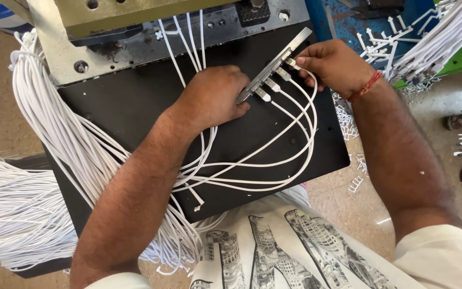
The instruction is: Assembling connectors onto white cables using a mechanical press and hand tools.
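Two hands work a metal bar [274,64]: left hand [212,99] grips it, right hand [332,64] pinches a cable plug [291,62], white cables [54,139] crowding around.

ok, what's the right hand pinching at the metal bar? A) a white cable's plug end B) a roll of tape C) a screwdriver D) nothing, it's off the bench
A: the right hand pinches a white cable's plug end at the slotted metal bar, where other plugs already sit in a row.
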